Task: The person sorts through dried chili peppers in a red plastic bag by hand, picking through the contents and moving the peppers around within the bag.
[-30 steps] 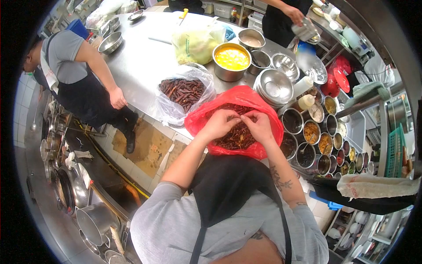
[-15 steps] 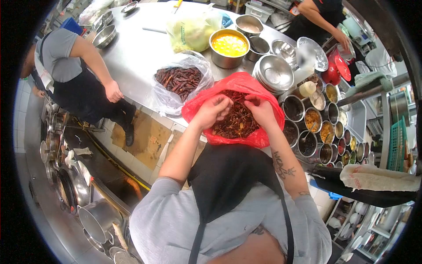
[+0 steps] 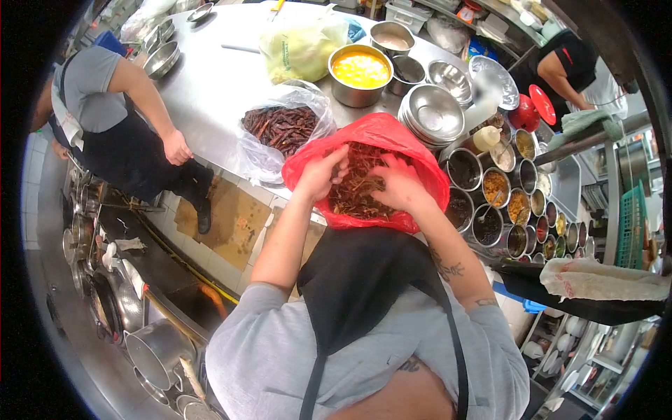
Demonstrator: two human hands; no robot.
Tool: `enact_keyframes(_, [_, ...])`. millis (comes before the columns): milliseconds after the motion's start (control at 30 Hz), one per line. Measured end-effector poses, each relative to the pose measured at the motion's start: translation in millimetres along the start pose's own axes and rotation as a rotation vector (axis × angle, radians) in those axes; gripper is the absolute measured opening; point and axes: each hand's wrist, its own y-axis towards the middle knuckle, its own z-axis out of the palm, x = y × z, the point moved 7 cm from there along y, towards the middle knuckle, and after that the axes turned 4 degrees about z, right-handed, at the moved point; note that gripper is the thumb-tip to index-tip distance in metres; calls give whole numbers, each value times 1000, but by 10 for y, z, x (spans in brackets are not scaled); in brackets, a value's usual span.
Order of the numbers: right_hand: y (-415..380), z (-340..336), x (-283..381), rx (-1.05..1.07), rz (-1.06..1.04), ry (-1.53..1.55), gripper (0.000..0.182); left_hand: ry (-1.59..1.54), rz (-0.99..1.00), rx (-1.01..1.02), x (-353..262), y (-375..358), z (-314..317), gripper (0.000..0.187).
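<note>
A red plastic bag (image 3: 435, 171) stands open at the table's near edge, holding thin reddish-brown dried pieces (image 3: 360, 203) that look like dried chillies. My left hand (image 3: 323, 175) is at the bag's left inner side, its fingers curled; whatever they hold is hidden. Over the pieces, my right hand (image 3: 399, 185) reaches in from the right with fingers spread, touching the heap. Just beyond and to the left sits a clear plastic bag (image 3: 318, 105) of whole dark dried chillies (image 3: 280, 129).
A pot of yellow liquid (image 3: 358, 94), stacked metal bowls (image 3: 434, 115) and a bag of pale green vegetables (image 3: 297, 52) stand farther back. Several seasoning tins (image 3: 490, 224) line the right. A co-worker (image 3: 105, 105) stands left; another person (image 3: 567, 66) is at the far right.
My right hand has spread its fingers and lowered onto the dried pieces, away from the left hand. My left hand has shifted slightly left. The far-right person has moved right.
</note>
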Motion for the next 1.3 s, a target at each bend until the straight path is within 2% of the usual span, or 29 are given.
enact_keyframes(33, [-59, -9, -31, 70, 52, -6, 57, -8, -8, -4, 13, 8, -33, 18])
enact_keyframes(167, [-200, -81, -99, -232, -54, 203, 44, -16, -50, -2, 90, 17, -35, 17])
enact_keyframes(267, [-175, -130, -130, -332, -119, 390, 31, 67, -19, -8, 116, 9, 27, 17])
enact_keyframes(367, [-161, -243, -108, -336, -119, 566, 22, 179, 46, -14, 112, 13, 105, 17])
enact_keyframes(567, [-164, -307, 69, -351, -207, 551, 13, 394, 199, 32, 21, -21, 414, 21])
enact_keyframes(633, [-169, -331, 87, -357, -165, 577, 13, 488, 283, 39, 1, -1, 457, 22])
enact_keyframes(733, [-138, -332, 56, -419, -90, 666, 13, 382, 199, -3, 22, 21, 407, 18])
enact_keyframes(800, [-92, -315, 12, -478, -57, 733, 11, 345, 231, -24, -27, 35, 378, 17])
enact_keyframes(900, [-34, -369, 67, -410, -108, 598, 11, 321, 203, -24, -36, 56, 321, 16])
enact_keyframes(1000, [-9, -388, 106, -431, -150, 644, 11, 231, 120, 20, 8, 66, 321, 17])
enact_keyframes(1200, [61, -291, 140, -75, -220, 809, 18, -179, -12, 93, 289, 230, 140, 19])
enact_keyframes(1300, [169, -344, 33, -205, -126, 551, 25, -280, -11, 46, 299, 260, 25, 17])
